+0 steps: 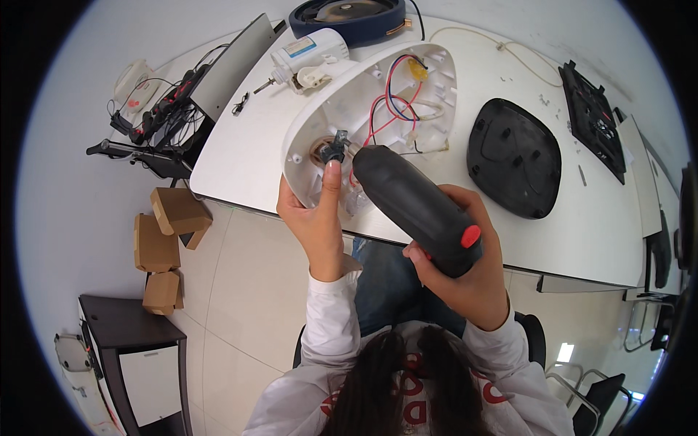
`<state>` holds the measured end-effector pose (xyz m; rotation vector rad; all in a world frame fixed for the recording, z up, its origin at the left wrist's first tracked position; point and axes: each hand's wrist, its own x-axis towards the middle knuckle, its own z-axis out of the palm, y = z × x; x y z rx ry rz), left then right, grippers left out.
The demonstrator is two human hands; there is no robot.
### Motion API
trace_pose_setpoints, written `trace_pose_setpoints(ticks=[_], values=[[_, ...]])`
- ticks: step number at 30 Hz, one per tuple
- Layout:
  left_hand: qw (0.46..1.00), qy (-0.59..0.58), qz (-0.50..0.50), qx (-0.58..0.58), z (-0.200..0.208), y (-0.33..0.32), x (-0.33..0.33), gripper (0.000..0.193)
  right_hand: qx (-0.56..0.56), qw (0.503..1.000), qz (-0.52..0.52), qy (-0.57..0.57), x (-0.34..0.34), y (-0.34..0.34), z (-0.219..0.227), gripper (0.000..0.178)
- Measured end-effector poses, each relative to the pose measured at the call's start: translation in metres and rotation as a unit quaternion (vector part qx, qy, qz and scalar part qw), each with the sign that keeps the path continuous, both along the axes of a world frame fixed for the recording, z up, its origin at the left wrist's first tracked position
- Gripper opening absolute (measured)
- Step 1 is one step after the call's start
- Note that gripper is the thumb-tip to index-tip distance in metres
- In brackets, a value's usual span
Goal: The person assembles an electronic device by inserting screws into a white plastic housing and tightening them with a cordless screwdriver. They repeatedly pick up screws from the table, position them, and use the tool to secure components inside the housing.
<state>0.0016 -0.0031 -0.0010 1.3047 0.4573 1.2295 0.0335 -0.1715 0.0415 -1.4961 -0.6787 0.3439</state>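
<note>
Presently, left hand [316,221]: partly curled around the near left rim of the white housing [347,100], thumb up against a small dark part [333,152] inside; some fingers are hidden behind the wall.
Right hand [481,285]: closed firmly around the rear of a black power tool [414,200], close to its red button [471,236].
Tool nose: aimed leftward into the housing at the dark part; whether the two touch, I cannot tell.
Housing position: at the desk's [236,163] near edge, left of the middle, hollow side facing the person.
Wiring [391,98]: red, blue and black strands looping inside the housing, with a yellow piece [417,70] by its far wall.
Black cover [515,160]: flat on the desk, right of the housing.
Tool case [595,120]: lying open along the right edge.
White cylinder [313,52]: on its side past the housing, toward the far left corner.
Round blue appliance [352,30]: at the far edge.
Cardboard boxes [156,243]: on the floor, off the left edge.
</note>
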Motion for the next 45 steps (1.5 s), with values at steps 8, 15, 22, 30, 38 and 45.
trace_pose_setpoints(ticks=[8, 15, 22, 30, 38, 45], values=[[1.000, 0.003, 0.011, 0.009, -0.002, 0.000, 0.001, 0.035, 0.014, 0.999, -0.038, -0.017, -0.002, -0.005, 0.007, 0.064], [1.000, 0.012, 0.004, -0.006, -0.001, 0.000, -0.001, 0.034, -0.034, 0.983, -0.108, -0.143, 0.000, -0.008, 0.010, 0.063], [1.000, -0.001, 0.008, -0.005, 0.001, -0.002, 0.000, 0.033, -0.061, 0.973, -0.117, -0.187, -0.002, -0.007, 0.010, 0.068], [1.000, -0.011, -0.007, -0.018, 0.004, -0.003, -0.001, 0.037, -0.045, 0.983, -0.080, -0.158, -0.008, -0.006, 0.011, 0.079], [1.000, -0.017, -0.021, -0.004, 0.002, -0.004, -0.001, 0.035, -0.023, 0.976, -0.071, -0.205, -0.009, -0.001, 0.007, 0.081], [1.000, -0.018, -0.007, 0.006, 0.001, -0.003, 0.000, 0.035, -0.043, 0.981, -0.077, -0.175, -0.012, 0.000, 0.011, 0.074]])
